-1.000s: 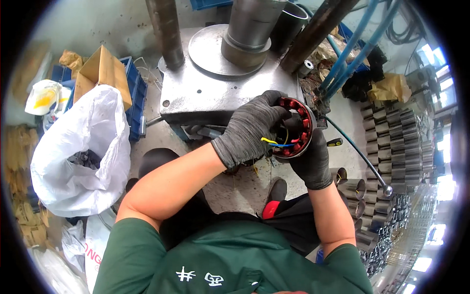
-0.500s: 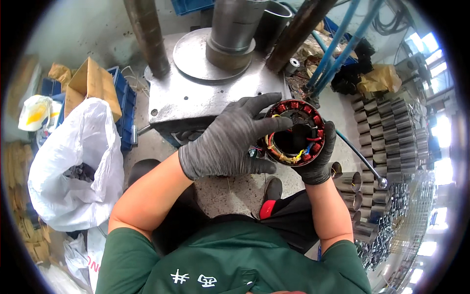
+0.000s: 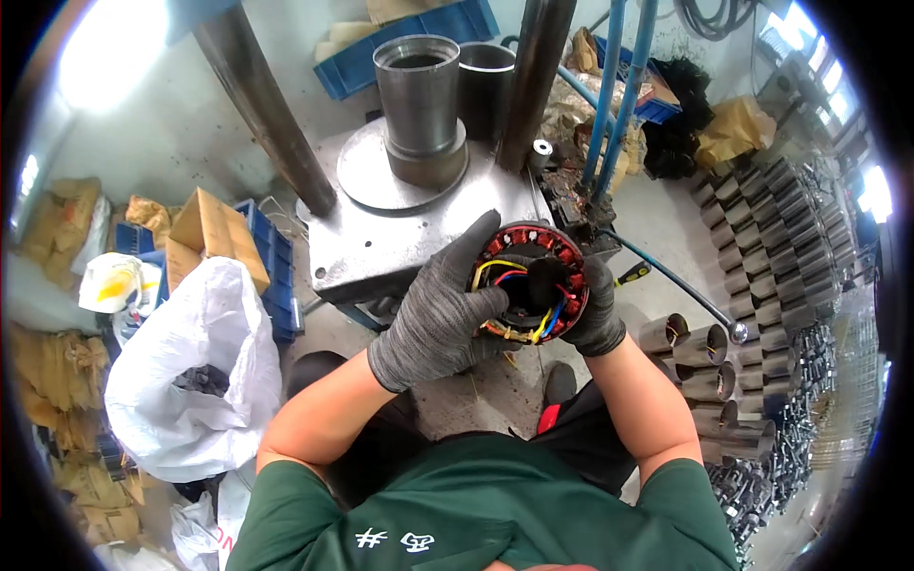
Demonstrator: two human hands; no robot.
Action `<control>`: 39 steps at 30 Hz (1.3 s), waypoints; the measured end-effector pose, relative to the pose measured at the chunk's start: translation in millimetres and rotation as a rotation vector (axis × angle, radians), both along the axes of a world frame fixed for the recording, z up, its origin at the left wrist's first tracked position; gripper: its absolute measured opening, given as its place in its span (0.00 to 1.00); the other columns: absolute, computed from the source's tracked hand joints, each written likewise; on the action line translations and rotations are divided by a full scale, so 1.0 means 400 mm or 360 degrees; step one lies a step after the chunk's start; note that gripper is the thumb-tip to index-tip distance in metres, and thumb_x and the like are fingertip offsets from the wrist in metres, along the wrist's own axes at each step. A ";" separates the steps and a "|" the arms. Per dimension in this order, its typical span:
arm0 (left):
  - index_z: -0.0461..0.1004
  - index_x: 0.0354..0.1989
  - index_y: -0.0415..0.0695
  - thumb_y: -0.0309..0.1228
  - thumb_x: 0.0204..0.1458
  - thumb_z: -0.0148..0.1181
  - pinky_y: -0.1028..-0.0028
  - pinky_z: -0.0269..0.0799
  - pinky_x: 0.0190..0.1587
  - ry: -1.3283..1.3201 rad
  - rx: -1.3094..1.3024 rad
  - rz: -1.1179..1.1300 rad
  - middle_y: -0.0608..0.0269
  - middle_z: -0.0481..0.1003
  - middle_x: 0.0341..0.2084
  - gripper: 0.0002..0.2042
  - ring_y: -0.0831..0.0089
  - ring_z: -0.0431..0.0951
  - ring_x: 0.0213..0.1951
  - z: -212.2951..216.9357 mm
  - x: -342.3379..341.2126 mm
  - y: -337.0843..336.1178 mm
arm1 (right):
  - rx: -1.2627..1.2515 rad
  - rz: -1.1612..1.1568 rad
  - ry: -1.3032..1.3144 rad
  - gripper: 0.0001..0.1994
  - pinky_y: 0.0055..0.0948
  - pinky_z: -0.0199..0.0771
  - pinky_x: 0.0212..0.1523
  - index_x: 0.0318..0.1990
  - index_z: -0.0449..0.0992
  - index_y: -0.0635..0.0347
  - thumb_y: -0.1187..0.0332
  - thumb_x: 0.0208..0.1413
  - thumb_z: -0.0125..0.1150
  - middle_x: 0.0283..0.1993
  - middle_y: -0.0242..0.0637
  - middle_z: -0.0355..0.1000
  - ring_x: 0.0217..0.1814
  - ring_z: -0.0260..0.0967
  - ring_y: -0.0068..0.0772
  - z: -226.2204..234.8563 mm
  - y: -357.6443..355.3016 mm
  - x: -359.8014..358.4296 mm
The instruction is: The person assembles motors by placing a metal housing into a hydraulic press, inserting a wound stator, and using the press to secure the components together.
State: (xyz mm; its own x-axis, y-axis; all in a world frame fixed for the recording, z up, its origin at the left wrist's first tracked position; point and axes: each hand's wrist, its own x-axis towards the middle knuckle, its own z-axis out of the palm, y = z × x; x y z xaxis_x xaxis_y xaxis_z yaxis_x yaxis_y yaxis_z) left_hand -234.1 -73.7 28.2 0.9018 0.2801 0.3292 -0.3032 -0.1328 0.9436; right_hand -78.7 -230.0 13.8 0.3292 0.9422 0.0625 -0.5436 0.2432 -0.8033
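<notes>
In front of me is a ring-shaped motor stator (image 3: 573, 259) with red coils around its rim and a dark open centre. Yellow, red and blue wires lie along its inner edge. My left hand (image 3: 433, 319), in a grey glove, is closed on the stator's left side, with the thumb over the front near the wires. Around the right side wraps my right hand (image 3: 598, 314), gloved too; part of its fingers is hidden behind the ring. Beyond the stator stands a metal press table (image 3: 357, 243) bearing a round plate and an upright steel cylinder (image 3: 419, 105).
Dark posts (image 3: 267, 109) rise from the table. Several steel tubes (image 3: 703, 344) lie at the right, beside stacked metal cylinders (image 3: 762, 257). A ball-ended lever (image 3: 695, 297) slants across the right. To the left are a white sack (image 3: 152, 409) and a cardboard box (image 3: 214, 238).
My left hand has closed onto the stator, its thumb now at the wires. The stator sits lower and further left in view. The view has tilted up, showing more of the wall.
</notes>
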 end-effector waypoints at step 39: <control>0.80 0.42 0.39 0.39 0.41 0.80 0.71 0.76 0.46 0.0277 0.1269 0.0916 0.61 0.82 0.35 0.23 0.73 0.79 0.38 0.316 0.376 0.517 | -0.0180 -0.0109 0.0783 0.19 0.43 0.77 0.45 0.45 0.74 0.59 0.51 0.61 0.64 0.41 0.47 0.78 0.40 0.75 0.46 -0.021 0.097 0.016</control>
